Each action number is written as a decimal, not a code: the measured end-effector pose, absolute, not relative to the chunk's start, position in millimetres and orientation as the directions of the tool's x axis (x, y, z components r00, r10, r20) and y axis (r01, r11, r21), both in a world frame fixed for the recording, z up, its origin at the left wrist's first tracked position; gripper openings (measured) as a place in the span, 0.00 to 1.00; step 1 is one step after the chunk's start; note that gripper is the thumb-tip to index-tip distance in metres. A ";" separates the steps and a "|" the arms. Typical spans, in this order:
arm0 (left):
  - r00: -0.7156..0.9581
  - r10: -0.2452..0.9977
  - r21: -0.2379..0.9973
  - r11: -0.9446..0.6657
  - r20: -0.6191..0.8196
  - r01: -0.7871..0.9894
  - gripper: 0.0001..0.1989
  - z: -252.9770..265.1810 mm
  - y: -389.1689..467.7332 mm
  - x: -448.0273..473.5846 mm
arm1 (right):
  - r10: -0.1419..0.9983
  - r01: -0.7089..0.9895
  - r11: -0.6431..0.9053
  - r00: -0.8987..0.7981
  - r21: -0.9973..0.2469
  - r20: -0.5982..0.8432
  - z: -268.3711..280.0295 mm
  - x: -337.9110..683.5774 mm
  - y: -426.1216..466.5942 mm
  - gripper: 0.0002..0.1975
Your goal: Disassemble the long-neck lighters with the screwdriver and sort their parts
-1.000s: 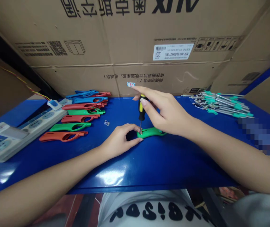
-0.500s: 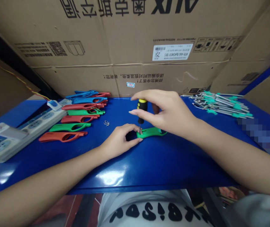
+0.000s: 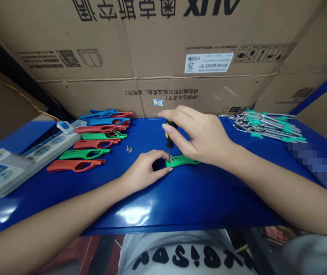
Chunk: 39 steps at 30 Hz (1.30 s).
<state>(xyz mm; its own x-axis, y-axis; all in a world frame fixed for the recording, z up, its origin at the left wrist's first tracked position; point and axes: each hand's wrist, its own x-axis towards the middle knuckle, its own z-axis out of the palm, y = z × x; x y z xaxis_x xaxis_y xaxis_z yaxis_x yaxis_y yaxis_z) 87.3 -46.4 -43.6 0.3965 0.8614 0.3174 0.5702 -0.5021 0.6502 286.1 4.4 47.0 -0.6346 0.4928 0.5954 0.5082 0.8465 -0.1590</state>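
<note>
A green lighter casing (image 3: 181, 160) lies flat on the blue table in front of me. My left hand (image 3: 146, 169) grips its left end between thumb and fingertips. Upright over that same end stands a screwdriver (image 3: 169, 143) with a black and yellow handle, its shaft tip down at the casing. My right hand (image 3: 199, 133) is closed around the screwdriver handle from above and hides part of it. The right end of the casing is covered by my right hand. Whether a screw sits under the tip is too small to tell.
Small screws (image 3: 129, 149) lie in a pile left of my left hand. Further left are several coloured lighter casings (image 3: 84, 154) in a row and a white power strip (image 3: 37, 156). Metal lighter rods with teal parts (image 3: 269, 126) are heaped at the right. A cardboard box (image 3: 157, 68) stands behind.
My right hand's fingers and thumb have turned around the screwdriver handle, covering more of it. The left hand and the casing have stayed in place.
</note>
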 end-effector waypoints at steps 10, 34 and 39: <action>0.402 0.858 0.650 -0.507 0.319 0.566 0.08 -42.3 -47.3 87.1 | 0.495 0.499 0.847 -0.621 -0.180 0.607 44.7 285.4 6.0 0.20; 0.418 0.840 0.636 -0.537 0.345 0.554 0.07 -42.6 -46.9 87.4 | 0.516 0.466 0.854 -0.703 -0.231 0.490 52.4 290.4 8.8 0.22; 0.428 0.837 0.638 -0.541 0.341 0.548 0.07 -43.7 -46.5 87.3 | 0.500 0.414 0.865 -0.748 -0.282 0.435 54.4 290.9 6.8 0.24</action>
<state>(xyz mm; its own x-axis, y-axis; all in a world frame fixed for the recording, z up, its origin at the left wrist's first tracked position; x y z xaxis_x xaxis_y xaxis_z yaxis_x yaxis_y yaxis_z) 87.3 -46.5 -43.7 0.4283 0.8366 0.3415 0.5475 -0.5409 0.6385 290.9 6.8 54.4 -0.7484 0.5004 0.4353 0.4143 0.8653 -0.2823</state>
